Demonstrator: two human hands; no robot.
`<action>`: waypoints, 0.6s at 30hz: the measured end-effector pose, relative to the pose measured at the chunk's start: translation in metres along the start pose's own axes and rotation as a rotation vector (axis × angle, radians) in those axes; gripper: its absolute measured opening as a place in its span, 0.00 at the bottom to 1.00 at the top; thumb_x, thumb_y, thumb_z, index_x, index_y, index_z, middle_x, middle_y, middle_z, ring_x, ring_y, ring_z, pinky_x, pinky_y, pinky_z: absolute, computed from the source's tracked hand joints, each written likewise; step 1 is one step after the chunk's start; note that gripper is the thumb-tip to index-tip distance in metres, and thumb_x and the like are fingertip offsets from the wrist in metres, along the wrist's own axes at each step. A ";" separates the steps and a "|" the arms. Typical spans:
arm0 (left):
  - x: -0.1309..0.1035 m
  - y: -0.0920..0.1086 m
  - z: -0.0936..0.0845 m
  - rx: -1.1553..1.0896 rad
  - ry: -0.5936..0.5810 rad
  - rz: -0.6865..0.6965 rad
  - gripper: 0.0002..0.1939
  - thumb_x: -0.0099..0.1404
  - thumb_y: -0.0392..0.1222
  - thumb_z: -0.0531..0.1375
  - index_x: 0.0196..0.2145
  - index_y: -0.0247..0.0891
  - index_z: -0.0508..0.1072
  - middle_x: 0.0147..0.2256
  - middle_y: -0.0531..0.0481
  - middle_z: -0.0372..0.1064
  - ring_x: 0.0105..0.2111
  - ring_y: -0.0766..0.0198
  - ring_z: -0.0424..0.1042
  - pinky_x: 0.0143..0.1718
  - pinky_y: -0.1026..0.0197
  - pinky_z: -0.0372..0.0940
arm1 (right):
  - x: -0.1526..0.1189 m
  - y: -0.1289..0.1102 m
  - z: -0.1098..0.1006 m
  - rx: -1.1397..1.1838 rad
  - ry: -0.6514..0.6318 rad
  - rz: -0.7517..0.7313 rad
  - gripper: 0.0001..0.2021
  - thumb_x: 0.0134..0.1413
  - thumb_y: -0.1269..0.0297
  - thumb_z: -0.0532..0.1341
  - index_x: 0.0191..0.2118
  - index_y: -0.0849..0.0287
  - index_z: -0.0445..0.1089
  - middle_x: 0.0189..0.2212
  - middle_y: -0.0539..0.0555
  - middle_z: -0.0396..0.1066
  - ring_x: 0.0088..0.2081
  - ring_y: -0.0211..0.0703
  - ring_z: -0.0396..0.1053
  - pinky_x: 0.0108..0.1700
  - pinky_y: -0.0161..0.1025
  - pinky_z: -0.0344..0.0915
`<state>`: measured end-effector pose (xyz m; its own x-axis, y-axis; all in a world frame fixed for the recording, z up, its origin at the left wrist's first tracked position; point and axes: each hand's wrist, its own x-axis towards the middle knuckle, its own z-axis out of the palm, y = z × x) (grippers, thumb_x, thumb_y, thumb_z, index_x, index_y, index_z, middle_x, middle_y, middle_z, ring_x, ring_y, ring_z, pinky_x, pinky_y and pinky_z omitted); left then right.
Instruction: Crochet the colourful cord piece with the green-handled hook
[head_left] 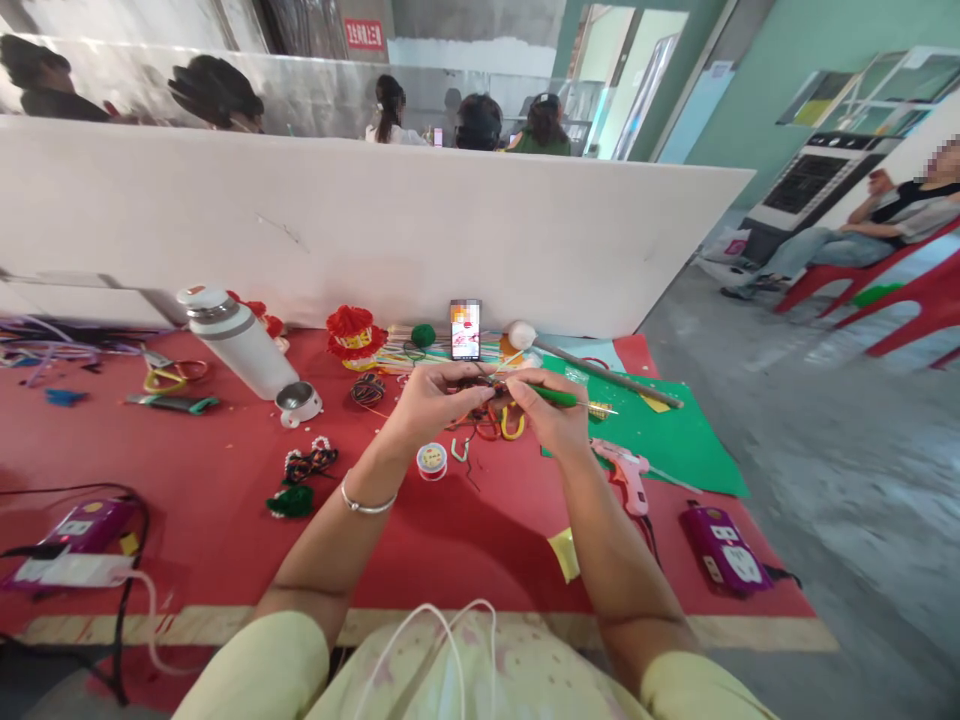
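Both hands are raised over the red-covered table, close together. My left hand [431,402] pinches a small dark piece of yarn work [491,384], partly hidden by the fingers. In my right hand [553,425], closed, lies a green-handled crochet hook [559,397]; its thin metal end points right, while its other end at the yarn is too small to make out. Beneath the hands lie scissors with a yellow handle loop [513,424] and dark loose strands. A thread spool [432,461] stands just nearer to me. Behind them a phone [466,330] leans upright.
A white thermos [238,342] and its cup [298,403] stand left, near a dark yarn bundle [310,460]. Rightward are a pink glue gun [626,475], a green sheet [690,440] and a purple power strip [726,548]. A white partition [360,220] rises behind; people sit beyond.
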<state>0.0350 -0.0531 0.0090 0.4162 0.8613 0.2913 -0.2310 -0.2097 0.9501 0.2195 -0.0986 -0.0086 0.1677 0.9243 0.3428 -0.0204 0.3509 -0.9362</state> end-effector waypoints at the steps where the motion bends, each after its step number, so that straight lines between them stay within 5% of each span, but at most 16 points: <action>1: 0.001 -0.002 0.000 -0.023 0.012 -0.002 0.12 0.57 0.38 0.73 0.40 0.37 0.88 0.42 0.41 0.83 0.39 0.55 0.81 0.40 0.55 0.78 | 0.001 0.005 0.001 0.057 0.026 0.043 0.12 0.53 0.49 0.74 0.37 0.51 0.83 0.34 0.53 0.83 0.26 0.45 0.79 0.23 0.40 0.73; 7: 0.007 -0.011 -0.006 -0.082 -0.015 0.003 0.10 0.57 0.39 0.74 0.39 0.37 0.88 0.40 0.42 0.84 0.38 0.58 0.82 0.43 0.57 0.78 | 0.013 0.021 0.004 0.256 0.010 0.185 0.20 0.41 0.46 0.79 0.36 0.53 0.83 0.30 0.52 0.83 0.27 0.46 0.81 0.20 0.36 0.71; 13: 0.016 -0.008 -0.018 0.072 -0.144 0.002 0.08 0.56 0.38 0.73 0.36 0.38 0.88 0.39 0.41 0.85 0.40 0.52 0.83 0.45 0.52 0.78 | 0.037 0.014 -0.019 0.247 -0.301 0.292 0.19 0.39 0.47 0.80 0.31 0.57 0.83 0.25 0.54 0.82 0.25 0.45 0.81 0.23 0.35 0.75; 18: 0.019 -0.005 -0.019 0.292 -0.179 0.055 0.07 0.58 0.35 0.68 0.34 0.38 0.88 0.34 0.45 0.84 0.36 0.56 0.82 0.40 0.57 0.75 | 0.054 -0.008 -0.036 -0.005 -0.524 0.246 0.15 0.50 0.51 0.76 0.36 0.58 0.85 0.28 0.55 0.84 0.30 0.46 0.84 0.31 0.38 0.81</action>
<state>0.0268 -0.0271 0.0078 0.5635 0.7557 0.3338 -0.0070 -0.3997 0.9166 0.2647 -0.0570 0.0148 -0.3514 0.9301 0.1067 0.0077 0.1169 -0.9931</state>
